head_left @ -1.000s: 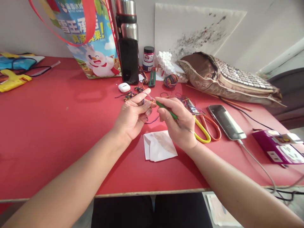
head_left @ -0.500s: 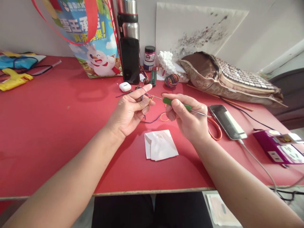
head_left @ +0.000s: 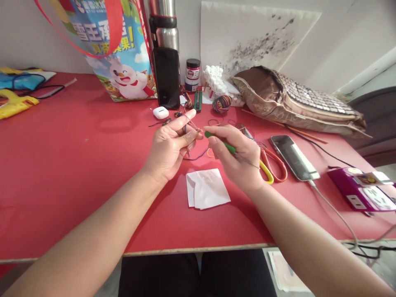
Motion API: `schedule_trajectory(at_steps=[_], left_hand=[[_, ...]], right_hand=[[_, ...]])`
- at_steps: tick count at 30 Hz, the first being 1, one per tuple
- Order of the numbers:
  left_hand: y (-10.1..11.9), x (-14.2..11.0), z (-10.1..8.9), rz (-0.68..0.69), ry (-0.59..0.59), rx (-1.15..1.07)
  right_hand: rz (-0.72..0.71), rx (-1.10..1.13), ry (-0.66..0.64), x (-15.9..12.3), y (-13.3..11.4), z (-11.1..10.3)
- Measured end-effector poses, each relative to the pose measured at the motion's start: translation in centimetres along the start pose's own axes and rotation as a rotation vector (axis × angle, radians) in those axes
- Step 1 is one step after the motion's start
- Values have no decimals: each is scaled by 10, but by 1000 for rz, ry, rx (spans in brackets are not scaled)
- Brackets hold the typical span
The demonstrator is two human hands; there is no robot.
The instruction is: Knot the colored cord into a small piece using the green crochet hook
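My right hand [head_left: 237, 154] is closed round the green grip of a crochet hook [head_left: 229, 147], whose metal shaft sticks out past the palm. The tip meets a small piece of multicoloured crochet [head_left: 199, 131], pinched between thumb and fingers of my left hand [head_left: 171, 145]. A strand of yarn [head_left: 189, 119] runs over my raised left index finger. More yarn trails on the table under the hands, and a multicoloured yarn ball [head_left: 222, 104] lies behind them. Beside my right wrist are scissors [head_left: 276, 166] with red and yellow handles, partly hidden by the hand.
A folded white tissue [head_left: 208, 189] lies on the red table [head_left: 77, 185] before me. At the right are a charging phone [head_left: 294, 158] and a purple power strip [head_left: 360, 187]. Behind stand a black phone [head_left: 167, 78], a steel flask [head_left: 167, 37], a jar [head_left: 192, 75] and a printed bag [head_left: 123, 53].
My right hand has moved left and tilted, bringing the crochet hook's green grip close to my left fingertips. More of the scissors now shows. My left hand holds nearly the same pose.
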State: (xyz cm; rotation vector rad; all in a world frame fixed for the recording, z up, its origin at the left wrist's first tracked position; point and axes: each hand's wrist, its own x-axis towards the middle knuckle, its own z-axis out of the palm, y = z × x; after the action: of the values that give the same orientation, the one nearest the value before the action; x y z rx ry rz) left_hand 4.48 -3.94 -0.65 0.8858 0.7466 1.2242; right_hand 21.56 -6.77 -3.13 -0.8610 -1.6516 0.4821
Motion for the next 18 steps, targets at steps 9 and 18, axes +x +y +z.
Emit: schedule_trajectory(at_steps=[9,18], left_hand=[[-10,4,-2,17,22,7],[-16,4,-1,107,32,168]], right_hand=[[-6,-25,-25,-2,-1,6],[39,-10,-27,-3,3,8]])
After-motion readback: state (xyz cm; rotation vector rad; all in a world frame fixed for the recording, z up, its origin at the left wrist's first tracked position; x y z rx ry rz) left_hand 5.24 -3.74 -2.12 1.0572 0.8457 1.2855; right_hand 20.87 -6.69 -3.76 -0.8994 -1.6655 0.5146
